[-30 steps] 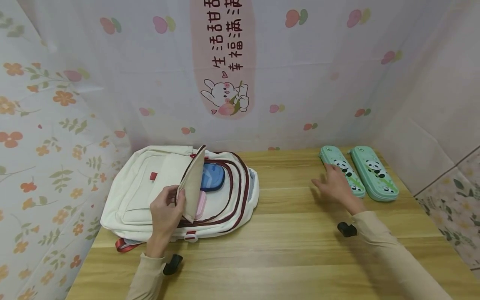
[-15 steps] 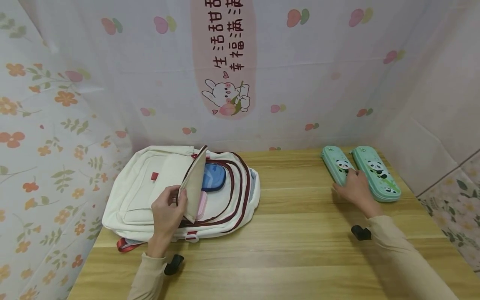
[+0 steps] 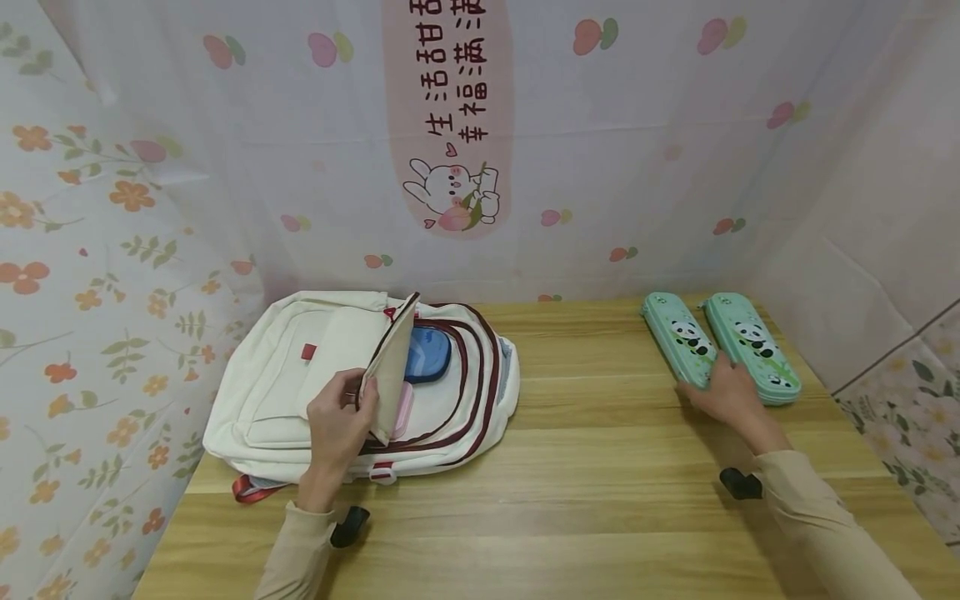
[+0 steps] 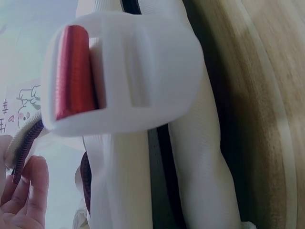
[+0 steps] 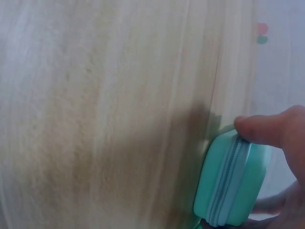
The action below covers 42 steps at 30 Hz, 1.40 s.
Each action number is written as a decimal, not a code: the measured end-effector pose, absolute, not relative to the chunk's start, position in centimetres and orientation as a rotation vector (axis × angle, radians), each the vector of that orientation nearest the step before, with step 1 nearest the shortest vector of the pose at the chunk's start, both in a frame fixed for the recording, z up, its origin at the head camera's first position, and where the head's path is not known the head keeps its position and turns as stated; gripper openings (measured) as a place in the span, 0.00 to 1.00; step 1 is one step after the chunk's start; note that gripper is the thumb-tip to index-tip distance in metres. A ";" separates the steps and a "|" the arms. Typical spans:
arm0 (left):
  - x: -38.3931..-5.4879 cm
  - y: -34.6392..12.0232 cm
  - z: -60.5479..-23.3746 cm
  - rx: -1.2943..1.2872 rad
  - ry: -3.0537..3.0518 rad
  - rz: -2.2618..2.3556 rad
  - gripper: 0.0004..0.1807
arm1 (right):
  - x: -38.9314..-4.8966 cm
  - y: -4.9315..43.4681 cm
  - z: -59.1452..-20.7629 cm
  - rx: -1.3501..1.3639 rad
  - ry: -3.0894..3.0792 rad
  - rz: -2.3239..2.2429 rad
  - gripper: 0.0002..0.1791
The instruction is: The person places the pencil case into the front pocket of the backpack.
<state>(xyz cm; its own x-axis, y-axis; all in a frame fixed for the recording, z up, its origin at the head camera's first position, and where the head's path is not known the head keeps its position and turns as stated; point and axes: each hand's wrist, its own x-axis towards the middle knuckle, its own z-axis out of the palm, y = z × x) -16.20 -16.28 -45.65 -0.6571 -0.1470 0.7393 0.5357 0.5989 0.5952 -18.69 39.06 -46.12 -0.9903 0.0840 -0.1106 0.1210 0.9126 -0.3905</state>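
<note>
My left hand [image 3: 341, 421] pinches the raised front pocket flap [image 3: 390, 375] of a white backpack [image 3: 285, 392] lying on the table. Under the flap a blue case [image 3: 427, 354] and a pink item [image 3: 402, 410] show inside the pocket. In the left wrist view, fingers [image 4: 35, 186] hold the flap's zippered edge. My right hand [image 3: 731, 400] grips the near end of the left of two mint-green panda pencil cases [image 3: 678, 337]. The right wrist view has the thumb [image 5: 259, 129] on one side of this zippered case [image 5: 233, 176], with fingers around the other side.
The second mint-green pencil case [image 3: 750, 342] lies just right of the gripped one. Wooden table [image 3: 570, 483] stretches between the backpack and the cases. A printed cloth [image 3: 570, 167] hangs behind, and a red strap [image 3: 251, 492] sticks out from the backpack.
My right hand has moved right and toward me, from over the left pencil case to its near end, and now grips it. The left hand keeps holding the flap, nearly unmoved.
</note>
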 end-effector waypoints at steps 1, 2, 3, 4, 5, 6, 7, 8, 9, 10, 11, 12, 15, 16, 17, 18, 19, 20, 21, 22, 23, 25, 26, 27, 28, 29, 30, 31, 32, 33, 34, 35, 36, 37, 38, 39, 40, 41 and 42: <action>-16.2 -16.3 -45.7 -0.305 -2.033 -1.092 0.07 | -18.8 39.1 -46.2 0.166 2.991 -0.617 0.50; -16.2 -16.3 -45.7 -0.304 -2.033 -1.093 0.07 | -18.8 39.1 -46.3 0.170 3.003 -0.616 0.48; -16.3 -16.3 -45.7 -0.303 -2.032 -1.093 0.08 | -18.9 39.1 -46.4 0.176 3.016 -0.619 0.45; -16.3 -16.3 -45.8 -0.302 -2.032 -1.092 0.08 | -19.0 39.2 -46.6 0.182 3.029 -0.624 0.42; -16.3 -16.3 -45.8 -0.301 -2.032 -1.092 0.08 | -19.0 39.2 -46.7 0.189 3.043 -0.638 0.39; -16.3 -16.3 -45.8 -0.302 -2.032 -1.092 0.08 | -19.1 39.2 -46.9 0.193 3.060 -0.645 0.37; -16.4 -16.4 -45.9 -0.305 -2.031 -1.091 0.08 | -19.1 39.3 -47.0 0.201 3.076 -0.653 0.36; -16.4 -16.4 -45.9 -0.308 -2.033 -1.090 0.08 | -19.1 39.3 -47.1 0.207 3.093 -0.660 0.35; -16.4 -16.4 -46.0 -0.310 -2.034 -1.090 0.07 | -19.1 39.3 -47.2 0.217 3.109 -0.668 0.34; -16.5 -16.4 -46.0 -0.312 -2.035 -1.090 0.07 | -19.1 39.3 -47.3 0.228 3.121 -0.676 0.33; -16.5 -16.5 -46.1 -0.313 -2.037 -1.089 0.07 | -19.1 39.2 -47.4 0.237 3.133 -0.680 0.33; -16.5 -16.5 -46.1 -0.313 -2.037 -1.090 0.07 | -19.0 39.2 -47.4 0.244 3.144 -0.682 0.33; -16.4 -16.6 -46.2 -0.310 -2.039 -1.098 0.07 | -19.1 38.9 -47.5 0.263 3.163 -0.700 0.32; -16.4 -16.6 -46.2 -0.308 -2.040 -1.098 0.07 | -19.1 38.8 -47.5 0.266 3.171 -0.703 0.33; -16.3 -16.6 -46.2 -0.306 -2.041 -1.099 0.07 | -19.0 38.7 -47.5 0.268 3.179 -0.705 0.33; -16.3 -16.6 -46.2 -0.305 -2.043 -1.099 0.07 | -19.0 38.6 -47.5 0.270 3.185 -0.707 0.34; -16.3 -16.7 -46.2 -0.302 -2.045 -1.098 0.08 | -19.0 38.5 -47.5 0.270 3.192 -0.709 0.35; -16.3 -16.7 -46.2 -0.300 -2.046 -1.096 0.08 | -19.0 38.5 -47.5 0.271 3.197 -0.712 0.35; -16.3 -16.7 -46.1 -0.300 -2.045 -1.093 0.08 | -19.0 38.4 -47.5 0.271 3.199 -0.718 0.35; -16.3 -16.7 -46.1 -0.301 -2.043 -1.090 0.07 | -19.0 38.3 -47.4 0.273 3.197 -0.724 0.36; -16.4 -16.7 -46.1 -0.302 -2.041 -1.088 0.07 | -19.0 38.2 -47.4 0.274 3.196 -0.731 0.35; -16.4 -16.7 -46.1 -0.305 -2.037 -1.089 0.07 | -19.0 38.0 -47.3 0.270 3.191 -0.741 0.35; -16.5 -16.7 -46.0 -0.310 -2.035 -1.092 0.07 | -19.0 37.8 -47.2 0.271 3.188 -0.743 0.35; -16.5 -16.7 -46.0 -0.314 -2.033 -1.094 0.07 | -19.0 37.7 -47.0 0.269 3.186 -0.746 0.36; -16.5 -16.7 -46.0 -0.314 -2.034 -1.092 0.07 | -19.0 37.5 -46.9 0.265 3.185 -0.750 0.35; -16.5 -16.7 -46.0 -0.316 -2.033 -1.094 0.07 | -19.0 37.3 -46.8 0.257 3.184 -0.756 0.36; -16.5 -16.7 -46.0 -0.316 -2.032 -1.093 0.07 | -19.0 37.0 -46.6 0.247 3.181 -0.758 0.38; -16.5 -16.7 -46.0 -0.317 -2.030 -1.090 0.07 | -19.0 36.8 -46.5 0.239 3.180 -0.758 0.39; -16.5 -16.7 -46.0 -0.316 -2.027 -1.087 0.07 | -19.0 36.5 -46.4 0.233 3.175 -0.761 0.41; -16.5 -16.7 -46.0 -0.315 -2.024 -1.082 0.07 | -19.0 36.2 -46.2 0.230 3.173 -0.769 0.43; -16.5 -16.8 -46.0 -0.314 -2.021 -1.078 0.07 | -19.1 35.9 -46.1 0.224 3.172 -0.775 0.44; -16.5 -16.8 -46.0 -0.316 -2.017 -1.079 0.08 | -19.1 35.6 -46.0 0.222 3.168 -0.778 0.46; -16.5 -16.8 -46.0 -0.318 -2.013 -1.077 0.08 | -19.0 35.3 -45.9 0.221 3.162 -0.786 0.46; -16.5 -16.8 -46.0 -0.322 -2.010 -1.076 0.08 | -19.0 35.1 -45.7 0.218 3.156 -0.795 0.46; -16.5 -16.8 -46.0 -0.327 -2.009 -1.077 0.08 | -19.0 34.8 -45.6 0.213 3.154 -0.800 0.47; -16.5 -16.9 -46.0 -0.331 -2.007 -1.077 0.08 | -18.9 34.5 -45.5 0.205 3.157 -0.807 0.47; -16.5 -16.9 -46.0 -0.336 -2.003 -1.075 0.08 | -18.9 34.2 -45.4 0.194 3.159 -0.805 0.47; -16.5 -16.9 -46.0 -0.339 -2.001 -1.076 0.08 | -18.9 33.9 -45.2 0.184 3.159 -0.813 0.47; -16.5 -16.9 -46.0 -0.340 -1.997 -1.075 0.08 | -18.9 33.6 -45.1 0.169 3.166 -0.820 0.47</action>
<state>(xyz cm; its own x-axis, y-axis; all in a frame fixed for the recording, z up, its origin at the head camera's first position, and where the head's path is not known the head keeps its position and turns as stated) -16.53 -16.93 -45.99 -0.6251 -0.1367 0.7685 0.5662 0.5982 0.5671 -18.88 33.59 -45.13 -0.9859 0.1328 0.1022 0.0665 0.8699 -0.4888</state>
